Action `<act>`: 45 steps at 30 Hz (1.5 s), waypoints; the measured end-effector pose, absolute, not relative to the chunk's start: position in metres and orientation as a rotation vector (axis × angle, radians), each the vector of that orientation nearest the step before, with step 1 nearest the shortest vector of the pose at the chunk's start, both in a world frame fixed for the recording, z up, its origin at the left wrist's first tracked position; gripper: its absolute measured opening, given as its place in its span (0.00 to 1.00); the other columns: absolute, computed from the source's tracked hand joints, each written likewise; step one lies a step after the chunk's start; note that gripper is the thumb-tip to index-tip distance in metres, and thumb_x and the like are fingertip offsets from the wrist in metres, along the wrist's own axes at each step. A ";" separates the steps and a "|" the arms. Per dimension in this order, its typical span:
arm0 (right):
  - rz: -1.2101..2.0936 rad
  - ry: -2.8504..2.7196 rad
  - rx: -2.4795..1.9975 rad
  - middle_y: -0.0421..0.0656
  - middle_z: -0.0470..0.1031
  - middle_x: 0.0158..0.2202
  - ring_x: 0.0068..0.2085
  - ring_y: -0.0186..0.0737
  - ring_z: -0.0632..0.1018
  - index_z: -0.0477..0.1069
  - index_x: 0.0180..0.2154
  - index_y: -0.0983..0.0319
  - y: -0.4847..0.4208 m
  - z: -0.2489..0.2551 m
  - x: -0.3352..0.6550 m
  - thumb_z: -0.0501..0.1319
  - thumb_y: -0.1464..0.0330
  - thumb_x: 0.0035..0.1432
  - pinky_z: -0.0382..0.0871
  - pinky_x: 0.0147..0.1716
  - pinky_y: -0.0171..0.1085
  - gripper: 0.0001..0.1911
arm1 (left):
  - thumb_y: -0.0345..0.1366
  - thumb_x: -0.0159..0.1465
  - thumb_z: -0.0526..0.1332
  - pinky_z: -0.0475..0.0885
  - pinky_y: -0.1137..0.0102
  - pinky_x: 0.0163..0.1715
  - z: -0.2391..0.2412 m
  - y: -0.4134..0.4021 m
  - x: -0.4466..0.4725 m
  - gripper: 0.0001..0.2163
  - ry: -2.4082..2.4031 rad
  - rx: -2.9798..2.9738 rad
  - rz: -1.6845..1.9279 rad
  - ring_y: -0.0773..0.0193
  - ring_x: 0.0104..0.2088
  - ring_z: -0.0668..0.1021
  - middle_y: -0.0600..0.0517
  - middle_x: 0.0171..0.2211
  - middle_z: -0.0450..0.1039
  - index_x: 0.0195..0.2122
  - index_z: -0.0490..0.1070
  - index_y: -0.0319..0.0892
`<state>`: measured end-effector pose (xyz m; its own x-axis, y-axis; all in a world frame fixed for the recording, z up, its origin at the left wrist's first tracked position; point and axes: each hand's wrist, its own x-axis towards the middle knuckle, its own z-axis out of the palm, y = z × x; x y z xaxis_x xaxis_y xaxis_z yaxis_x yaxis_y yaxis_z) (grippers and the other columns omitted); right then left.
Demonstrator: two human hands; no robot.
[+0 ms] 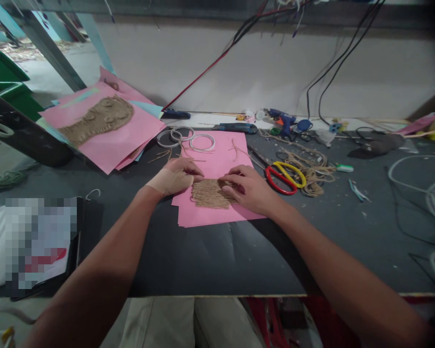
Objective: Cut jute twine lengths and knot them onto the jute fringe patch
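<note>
A flat rectangular patch of brown twine (212,194), laid in close rows, lies on pink paper sheets (224,145) in front of me. My left hand (177,175), with a pale wrap around it, has its bent fingers closed on the twine at the patch's upper left corner. My right hand (247,187) covers the right end of the patch. Its thumb and forefinger close on the twine along the top edge; the exact grip is partly hidden. Loose twine ends lie on the paper beyond both hands.
Scissors (281,179) with red and yellow handles lie right of the paper, beside tangled twine (311,169). Tape rings (202,142) and a utility knife (237,128) sit behind. A twine-covered piece (107,116) rests at left. A glue gun (285,123) stands near the wall.
</note>
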<state>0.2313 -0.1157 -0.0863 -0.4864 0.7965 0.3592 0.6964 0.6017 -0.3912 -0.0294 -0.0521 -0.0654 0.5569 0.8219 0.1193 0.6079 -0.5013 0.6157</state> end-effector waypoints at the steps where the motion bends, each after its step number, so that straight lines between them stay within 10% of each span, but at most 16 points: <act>1: 0.264 -2.323 -1.181 0.49 0.73 0.47 0.49 0.48 0.74 0.79 0.50 0.57 -0.116 -0.086 0.231 0.60 0.62 0.67 0.69 0.53 0.49 0.14 | 0.32 0.57 0.65 0.71 0.64 0.42 -0.065 -0.052 -0.029 0.06 1.146 2.281 0.549 0.59 0.38 0.79 0.51 0.35 0.82 0.32 0.83 0.45; 45: 0.269 -2.325 -1.183 0.50 0.73 0.48 0.50 0.49 0.74 0.79 0.51 0.59 -0.113 -0.088 0.233 0.58 0.59 0.69 0.70 0.54 0.50 0.17 | 0.40 0.58 0.70 0.71 0.62 0.47 -0.064 -0.060 -0.026 0.06 1.093 2.385 0.528 0.57 0.42 0.78 0.50 0.38 0.79 0.35 0.84 0.48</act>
<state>0.2326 -0.1127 -0.0877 -0.4882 0.7980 0.3534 0.6960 0.6003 -0.3939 -0.0257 -0.0596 -0.0643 0.6107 0.7776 0.1496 0.6005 -0.5780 0.5526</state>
